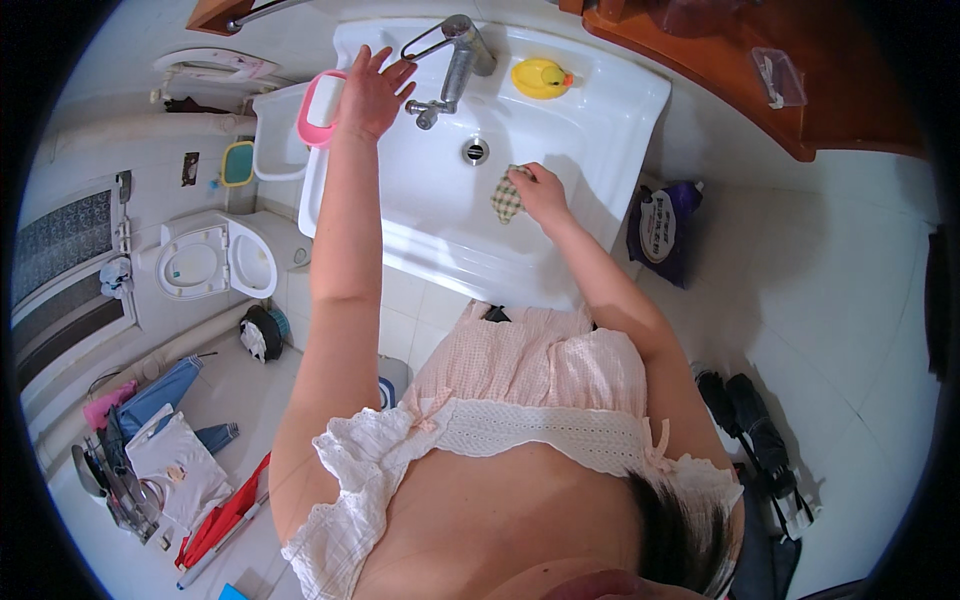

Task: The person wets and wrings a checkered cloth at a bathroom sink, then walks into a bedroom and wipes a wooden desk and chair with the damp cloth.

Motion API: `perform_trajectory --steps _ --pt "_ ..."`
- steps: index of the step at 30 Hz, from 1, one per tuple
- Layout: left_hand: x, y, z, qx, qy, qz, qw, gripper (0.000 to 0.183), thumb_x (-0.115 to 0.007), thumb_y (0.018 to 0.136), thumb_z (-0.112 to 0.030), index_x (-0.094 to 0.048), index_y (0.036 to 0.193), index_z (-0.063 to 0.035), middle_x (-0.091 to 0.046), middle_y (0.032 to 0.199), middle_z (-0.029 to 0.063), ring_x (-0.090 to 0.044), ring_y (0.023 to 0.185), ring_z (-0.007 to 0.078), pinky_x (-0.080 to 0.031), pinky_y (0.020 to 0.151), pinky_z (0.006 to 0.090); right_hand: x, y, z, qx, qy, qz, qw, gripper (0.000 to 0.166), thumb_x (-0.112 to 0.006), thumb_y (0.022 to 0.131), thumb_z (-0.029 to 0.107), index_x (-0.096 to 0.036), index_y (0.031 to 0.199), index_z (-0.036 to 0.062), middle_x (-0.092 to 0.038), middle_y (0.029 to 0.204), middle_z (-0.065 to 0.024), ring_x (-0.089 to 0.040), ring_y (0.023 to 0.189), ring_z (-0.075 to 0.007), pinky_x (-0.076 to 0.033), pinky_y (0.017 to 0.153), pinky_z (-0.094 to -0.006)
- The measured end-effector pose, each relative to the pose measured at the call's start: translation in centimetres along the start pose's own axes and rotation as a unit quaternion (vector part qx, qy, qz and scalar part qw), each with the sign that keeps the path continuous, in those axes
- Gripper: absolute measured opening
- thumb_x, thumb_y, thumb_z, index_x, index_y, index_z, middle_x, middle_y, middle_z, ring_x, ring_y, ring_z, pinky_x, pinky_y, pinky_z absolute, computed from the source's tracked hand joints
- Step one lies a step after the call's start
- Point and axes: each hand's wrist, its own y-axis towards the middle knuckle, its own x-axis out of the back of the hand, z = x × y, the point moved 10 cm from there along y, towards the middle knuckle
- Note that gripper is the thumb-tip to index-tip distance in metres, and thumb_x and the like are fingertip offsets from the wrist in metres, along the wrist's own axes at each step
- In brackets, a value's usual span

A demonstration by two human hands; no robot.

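Near the basin's left back corner, my left hand (pixel 373 91) is spread with its fingers apart, close to the lever of the metal faucet (pixel 463 64); whether it touches the lever cannot be told. Beside that hand, a white bar of soap (pixel 325 102) lies in a pink soap dish (pixel 313 135). My right hand (pixel 541 193) grips a green-and-cream checked cloth (pixel 507 201) over the white washbasin (pixel 420 247), just below and right of the drain (pixel 475 152). A yellow rubber duck (pixel 538 79) sits on the back ledge, right of the faucet.
A wooden shelf (pixel 720 90) juts in at the upper right, bearing a clear plastic box (pixel 780 78). A purple bag (pixel 664 232) stands right of the basin. To the left are a white bin (pixel 281 131) and a toilet (pixel 199 259). Umbrellas lie on the floor.
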Motion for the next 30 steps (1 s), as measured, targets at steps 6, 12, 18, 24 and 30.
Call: perform_trajectory --steps 6,12,18,24,30 --pt "-1.1 -0.2 -1.8 -0.027 -0.115 0.001 0.993 0.051 -0.033 0.094 -0.036 -0.029 0.127 0.0026 -0.04 0.121 0.0332 -0.042 0.114 0.0397 -0.032 0.098 0.0443 -4.2 0.7 3.1 0.015 0.003 0.015 1.0 0.036 -0.056 0.078 0.035 -0.06 0.095 0.0036 -0.063 0.088 -0.0143 -0.06 0.083 -0.0301 -0.046 0.075 -0.0359" --pt "-1.0 -1.2 -2.8 -0.065 -0.039 0.009 0.997 0.053 -0.035 0.092 -0.038 -0.032 0.13 -0.0006 -0.042 0.126 0.0225 -0.04 0.117 0.0336 -0.028 0.101 0.0443 -8.8 0.9 6.9 0.03 0.014 0.057 0.998 0.036 -0.054 0.079 0.036 -0.059 0.093 0.0041 -0.063 0.088 -0.0147 -0.06 0.083 -0.0302 -0.046 0.074 -0.0362" --pt "8.7 -5.1 3.4 -0.055 0.091 -0.197 0.975 0.041 -0.044 0.088 -0.032 -0.051 0.118 -0.0065 -0.054 0.117 0.007 -0.045 0.114 0.0194 -0.03 0.098 0.0389 -11.6 0.3 10.0 0.046 0.042 0.093 0.994 0.031 -0.058 0.078 0.032 -0.057 0.086 0.0021 -0.062 0.082 -0.0156 -0.059 0.078 -0.0305 -0.046 0.072 -0.0373" --pt "7.6 -7.7 14.6 0.056 -0.191 -0.081 0.977 0.032 -0.038 0.091 -0.033 -0.054 0.101 -0.0063 -0.059 0.098 0.0077 -0.057 0.09 0.0196 -0.048 0.078 0.0321 -11.8 -0.3 12.1 0.166 -0.021 -0.003 0.986 0.032 -0.055 0.08 0.032 -0.056 0.079 0.0 -0.059 0.08 -0.018 -0.058 0.077 -0.0338 -0.044 0.07 -0.0414" --pt "6.8 -7.8 15.0 0.057 -0.173 -0.111 0.977 0.032 -0.037 0.092 -0.03 -0.054 0.099 -0.0045 -0.058 0.099 0.0087 -0.056 0.091 0.0192 -0.047 0.078 0.0313 -10.9 -0.2 10.9 0.143 0.019 -0.024 0.989 0.029 -0.048 0.084 0.027 -0.058 0.085 0.0002 -0.055 0.087 -0.0197 -0.055 0.082 -0.036 -0.043 0.076 -0.044"
